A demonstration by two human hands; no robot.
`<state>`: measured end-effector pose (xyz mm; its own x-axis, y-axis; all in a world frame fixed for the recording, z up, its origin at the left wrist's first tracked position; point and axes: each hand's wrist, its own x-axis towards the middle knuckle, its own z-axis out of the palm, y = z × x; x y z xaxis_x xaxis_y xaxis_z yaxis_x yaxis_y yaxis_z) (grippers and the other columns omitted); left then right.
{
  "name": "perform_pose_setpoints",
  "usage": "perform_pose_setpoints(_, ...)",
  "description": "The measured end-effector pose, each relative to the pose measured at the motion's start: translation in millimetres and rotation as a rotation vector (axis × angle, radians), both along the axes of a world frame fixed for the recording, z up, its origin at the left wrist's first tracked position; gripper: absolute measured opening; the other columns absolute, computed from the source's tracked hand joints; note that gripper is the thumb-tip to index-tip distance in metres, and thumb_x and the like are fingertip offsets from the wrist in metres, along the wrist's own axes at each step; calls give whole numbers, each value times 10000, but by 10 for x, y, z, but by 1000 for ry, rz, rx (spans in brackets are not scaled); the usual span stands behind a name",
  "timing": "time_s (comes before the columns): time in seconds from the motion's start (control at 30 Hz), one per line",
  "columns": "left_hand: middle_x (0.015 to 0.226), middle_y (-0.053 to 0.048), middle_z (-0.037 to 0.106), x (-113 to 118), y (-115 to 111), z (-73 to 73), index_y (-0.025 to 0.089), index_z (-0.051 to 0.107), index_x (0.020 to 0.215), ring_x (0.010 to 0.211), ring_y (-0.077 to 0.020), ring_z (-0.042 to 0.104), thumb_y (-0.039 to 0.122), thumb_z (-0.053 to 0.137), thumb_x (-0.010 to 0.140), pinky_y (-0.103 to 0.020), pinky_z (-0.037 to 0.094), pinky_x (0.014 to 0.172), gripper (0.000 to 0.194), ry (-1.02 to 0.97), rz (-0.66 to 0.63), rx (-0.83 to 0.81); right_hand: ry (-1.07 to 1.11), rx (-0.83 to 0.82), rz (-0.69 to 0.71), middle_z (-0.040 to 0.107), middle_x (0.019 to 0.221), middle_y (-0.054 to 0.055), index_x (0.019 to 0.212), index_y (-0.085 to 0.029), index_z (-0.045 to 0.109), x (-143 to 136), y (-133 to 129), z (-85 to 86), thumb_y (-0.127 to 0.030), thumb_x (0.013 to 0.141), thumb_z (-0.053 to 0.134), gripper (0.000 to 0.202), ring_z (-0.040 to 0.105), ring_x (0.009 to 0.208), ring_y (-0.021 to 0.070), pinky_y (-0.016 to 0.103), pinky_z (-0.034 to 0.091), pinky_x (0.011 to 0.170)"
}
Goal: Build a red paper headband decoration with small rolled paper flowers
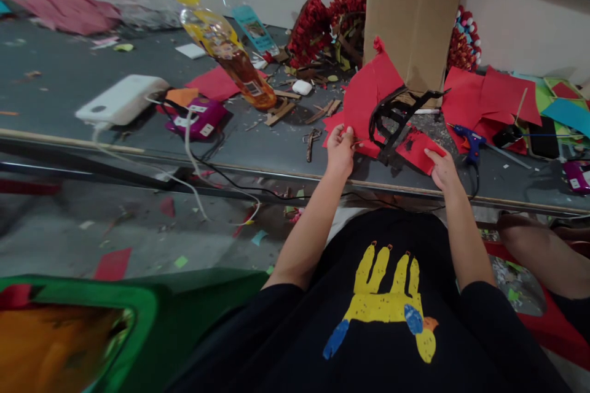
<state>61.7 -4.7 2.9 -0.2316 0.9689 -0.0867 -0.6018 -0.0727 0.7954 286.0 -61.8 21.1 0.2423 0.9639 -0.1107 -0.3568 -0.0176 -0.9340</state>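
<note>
Two pieces are grasped: the red sheet [369,92] is pinched by the left grip [340,152], the dark-marked red strip [420,152] by the right grip [443,169]. Between them, the black frame [381,118] is seen. Positioning seems in hand; steady alignment is probably called for. Rightward, on the surface [271,144], a glue gun [472,141] is laid.

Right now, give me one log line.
left hand: at red paper; right hand: holding red strip; black frame: between hands; glue gun: on table

Cardboard [412,18] blocks the back; tabletop [50,97] lies mostly open far left.
</note>
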Motion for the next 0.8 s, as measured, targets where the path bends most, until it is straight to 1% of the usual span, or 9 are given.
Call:
perform_pose_setpoints(0.1, 576, 93, 547, 5, 6, 3, 211, 479, 852, 459, -50, 543, 300, 767, 691, -162, 470, 514, 342, -4, 14, -28, -11, 10, 3, 758, 866, -5, 814, -217, 685, -2, 2, 3, -321, 476, 823, 379, 701, 911, 211, 421, 517, 953)
perform_pose_setpoints(0.17, 583, 94, 549, 9, 4, 12, 210, 476, 856, 460, -47, 545, 293, 771, 686, -158, 468, 511, 350, -9, 22, -38, -72, 50, -4, 755, 865, -1, 835, -217, 686, 0, -1, -6, -375, 488, 825, 406, 703, 884, 206, 415, 530, 930)
perform_pose_setpoints(0.27, 581, 96, 546, 15, -12, 32, 206, 470, 862, 469, -51, 564, 281, 771, 684, -152, 461, 495, 358, -2, 14, -35, -272, 162, -52, 748, 892, 13, 869, -215, 683, -12, -28, -19, -467, 591, 772, 386, 698, 859, 187, 397, 535, 915)
perform_pose_setpoints(0.37, 537, 111, 512, 25, -38, 55, 206, 452, 850, 472, -68, 591, 269, 762, 691, -152, 461, 483, 354, 16, -10, -12, -510, 287, -148, 739, 943, 39, 924, -204, 685, -73, -93, -16, -502, 726, 665, 358, 687, 900, 186, 380, 528, 918)
perform_pose_setpoints(0.43, 519, 119, 499, 30, -54, 67, 207, 437, 836, 469, -77, 606, 270, 750, 703, -154, 470, 489, 345, 39, -32, 0, -670, 353, -185, 733, 989, 56, 967, -198, 689, -150, -148, -8, -488, 798, 594, 348, 678, 950, 194, 370, 522, 924)
perform_pose_setpoints(0.47, 521, 119, 504, 32, -61, 72, 208, 432, 831, 471, -80, 613, 274, 744, 710, -155, 476, 495, 341, 55, -40, 1, -751, 378, -180, 730, 1016, 60, 996, -201, 688, -197, -175, -4, -472, 829, 561, 343, 673, 973, 196, 366, 519, 928)
perform_pose_setpoints(0.57, 552, 111, 537, 34, -77, 84, 211, 423, 827, 490, -84, 636, 283, 732, 725, -155, 492, 517, 333, 88, -43, -8, -962, 440, -110, 714, 1096, 51, 1090, -234, 668, -354, -249, 4, -413, 898, 472, 327, 659, 1028, 191, 361, 513, 942)
perform_pose_setpoints(0.7, 590, 98, 574, 29, -86, 104, 212, 423, 824, 503, -78, 643, 277, 724, 736, -150, 500, 529, 320, 93, -32, -33, -1155, 519, -17, 700, 1139, 48, 1156, -254, 638, -528, -338, 4, -325, 925, 426, 321, 640, 1086, 191, 379, 505, 959)
perform_pose_setpoints(0.8, 590, 96, 580, 27, -87, 120, 212, 421, 808, 490, -70, 631, 280, 720, 742, -145, 492, 517, 314, 95, -25, -45, -1250, 622, 33, 678, 1190, 43, 1220, -249, 600, -577, -385, 16, -214, 913, 416, 360, 604, 1155, 186, 388, 483, 985)
